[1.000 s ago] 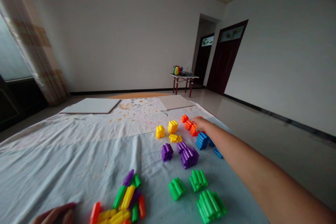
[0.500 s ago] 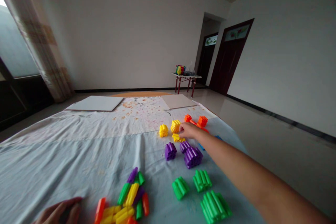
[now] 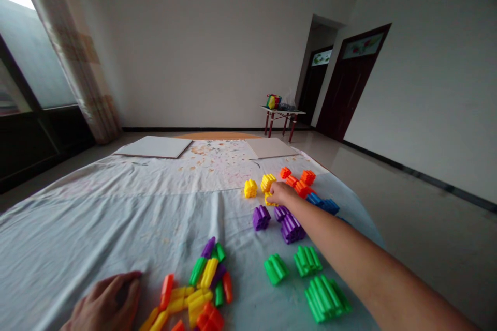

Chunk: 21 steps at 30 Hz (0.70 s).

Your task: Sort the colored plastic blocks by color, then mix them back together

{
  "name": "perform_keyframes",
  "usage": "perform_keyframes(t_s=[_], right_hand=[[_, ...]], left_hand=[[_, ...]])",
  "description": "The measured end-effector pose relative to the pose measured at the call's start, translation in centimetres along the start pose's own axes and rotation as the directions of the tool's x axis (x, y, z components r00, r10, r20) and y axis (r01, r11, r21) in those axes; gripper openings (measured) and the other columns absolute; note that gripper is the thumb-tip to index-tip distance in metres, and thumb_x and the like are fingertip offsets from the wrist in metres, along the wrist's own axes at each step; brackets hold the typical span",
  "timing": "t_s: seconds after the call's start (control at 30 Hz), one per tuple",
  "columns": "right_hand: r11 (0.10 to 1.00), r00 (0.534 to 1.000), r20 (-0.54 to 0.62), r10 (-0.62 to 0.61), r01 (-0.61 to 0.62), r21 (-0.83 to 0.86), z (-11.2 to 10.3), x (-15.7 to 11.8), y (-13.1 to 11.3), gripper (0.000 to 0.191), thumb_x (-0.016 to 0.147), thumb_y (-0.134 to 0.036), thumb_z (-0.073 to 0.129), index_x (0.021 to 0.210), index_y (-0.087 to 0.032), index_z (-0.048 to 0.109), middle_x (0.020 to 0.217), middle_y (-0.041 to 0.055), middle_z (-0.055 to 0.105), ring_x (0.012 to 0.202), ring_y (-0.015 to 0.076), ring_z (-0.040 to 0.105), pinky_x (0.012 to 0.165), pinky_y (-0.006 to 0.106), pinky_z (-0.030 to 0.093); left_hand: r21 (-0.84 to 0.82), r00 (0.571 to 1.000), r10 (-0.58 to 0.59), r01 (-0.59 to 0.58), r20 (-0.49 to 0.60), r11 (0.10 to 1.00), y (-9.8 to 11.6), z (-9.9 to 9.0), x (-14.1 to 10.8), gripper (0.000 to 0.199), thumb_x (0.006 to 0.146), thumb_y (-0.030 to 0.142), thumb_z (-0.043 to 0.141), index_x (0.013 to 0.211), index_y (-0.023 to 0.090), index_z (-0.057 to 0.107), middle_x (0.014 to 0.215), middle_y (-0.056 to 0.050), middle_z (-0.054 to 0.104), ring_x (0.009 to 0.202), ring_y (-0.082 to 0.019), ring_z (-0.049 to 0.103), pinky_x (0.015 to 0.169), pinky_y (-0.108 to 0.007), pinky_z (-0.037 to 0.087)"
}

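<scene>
My right hand (image 3: 282, 194) reaches far across the cloth. Its fingers are closed at the low yellow bundle of plastic sticks (image 3: 269, 198), which they partly cover. Just behind stands a taller yellow bundle (image 3: 268, 182), with a smaller yellow bundle (image 3: 250, 188) left of it. Purple bundles (image 3: 261, 217) lie nearer, partly beside my forearm. My left hand (image 3: 111, 301) rests on the cloth at the lower left, fingers loosely bent and apart, holding nothing visible. Right of it is a loose pile of yellow (image 3: 200, 302), green, purple and orange-red sticks.
Green bundles (image 3: 325, 297) sit near the front right. Orange bundles (image 3: 308, 177) and blue bundles (image 3: 330, 206) lie beyond my right forearm. Two flat boards, one white (image 3: 157, 147) and one beige (image 3: 272, 148), lie on the far part of the cloth-covered table.
The view has shifted a little, so everything sits further right and more of my left hand and the loose sticks shows. My right hand stays at the low yellow bundle.
</scene>
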State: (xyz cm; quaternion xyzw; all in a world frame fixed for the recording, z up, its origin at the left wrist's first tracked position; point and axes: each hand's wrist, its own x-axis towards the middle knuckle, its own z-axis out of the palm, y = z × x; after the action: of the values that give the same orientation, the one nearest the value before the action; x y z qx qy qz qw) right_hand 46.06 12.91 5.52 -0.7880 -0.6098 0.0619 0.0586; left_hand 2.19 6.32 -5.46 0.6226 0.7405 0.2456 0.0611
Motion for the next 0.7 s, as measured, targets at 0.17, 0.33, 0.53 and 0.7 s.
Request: perform_keyframes(t_s=[0.17, 0.33, 0.53, 0.7], right_hand=[[1.0, 1.0, -0.026, -0.007, 0.007, 0.0, -1.0, -0.8, -0.6, 0.016, 0.069, -0.034, 0.067, 0.074, -0.019, 0.065, 0.078, 0.0091, 0.066, 0.077, 0.0245, 0.062, 0.063, 0.032, 0.045], [0.97, 0.967, -0.137, -0.215, 0.228, 0.086, -3.7, -4.3, -3.4, 0.018, 0.081, -0.032, 0.053, 0.088, -0.019, 0.063, 0.088, 0.0048, 0.067, 0.084, 0.0163, 0.06, 0.068, 0.024, 0.042], [0.515, 0.54, -0.046, -0.841, 0.823, 0.241, -0.5, -11.6, -10.1, 0.029, 0.072, -0.007, 0.055, 0.098, -0.016, 0.065, 0.099, 0.005, 0.068, 0.096, 0.0158, 0.058, 0.087, 0.024, 0.041], [0.494, 0.497, 0.025, -0.867, 0.855, 0.155, 3.2, -13.1, -11.9, 0.029, 0.073, -0.004, 0.055, 0.096, -0.016, 0.067, 0.099, 0.0065, 0.067, 0.096, 0.0182, 0.059, 0.086, 0.028, 0.042]], left_hand=[[0.075, 0.994, -0.041, 0.034, 0.1, 0.997, 3.4, -2.8, -1.4, 0.043, 0.079, 0.05, 0.032, 0.097, 0.031, 0.067, 0.112, -0.006, 0.059, 0.106, -0.03, 0.05, 0.083, -0.046, 0.039], [0.09, 0.992, -0.071, 0.062, 0.103, 0.994, 5.2, -3.6, -2.1, 0.042, 0.081, 0.045, 0.032, 0.097, 0.029, 0.066, 0.113, -0.007, 0.059, 0.108, -0.029, 0.048, 0.086, -0.045, 0.038], [0.076, 0.996, -0.031, 0.025, 0.082, 0.997, 5.7, -4.1, -2.7, 0.04, 0.082, 0.041, 0.032, 0.098, 0.027, 0.066, 0.112, -0.007, 0.059, 0.106, -0.027, 0.049, 0.085, -0.042, 0.037], [0.047, 0.998, -0.006, 0.003, 0.058, 0.999, 5.7, -4.1, -3.0, 0.037, 0.082, 0.04, 0.035, 0.096, 0.026, 0.066, 0.111, -0.007, 0.06, 0.105, -0.027, 0.049, 0.084, -0.041, 0.037]])
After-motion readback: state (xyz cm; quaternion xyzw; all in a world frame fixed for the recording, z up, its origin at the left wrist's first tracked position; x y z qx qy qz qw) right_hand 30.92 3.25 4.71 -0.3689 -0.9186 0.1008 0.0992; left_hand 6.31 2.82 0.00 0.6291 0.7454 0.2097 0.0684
